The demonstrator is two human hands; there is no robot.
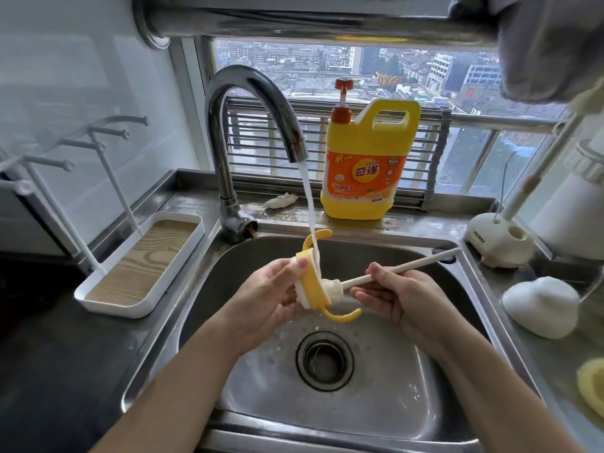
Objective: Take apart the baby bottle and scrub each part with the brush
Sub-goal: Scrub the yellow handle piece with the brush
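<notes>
Scrubbing the yellow handled collar under the running tap.

The left hand point(274, 289) grips the collar point(312, 282) over the sink point(408, 387), thumb curled on its rim, at 12 o'clock from the drain point(324, 360). The right hand point(392, 295), at 3 o'clock from the collar, pinches the handle of the brush point(425, 260), whose sponge head is pressed into the collar's opening. Water point(309, 197) from the tap point(248, 103) lands on the collar's upper handle. The wet collar could slip from that grip if the brush is pushed hard, and the stream glancing off it may splash the counter. The left fingers hide the white part behind the collar, so I cannot tell whether a teat is seated there. The bottle body is not plainly seen. A white dome point(539, 305) at 3 o'clock and a yellow piece point(591, 384), cut off at 4 o'clock, may be parts.
</notes>
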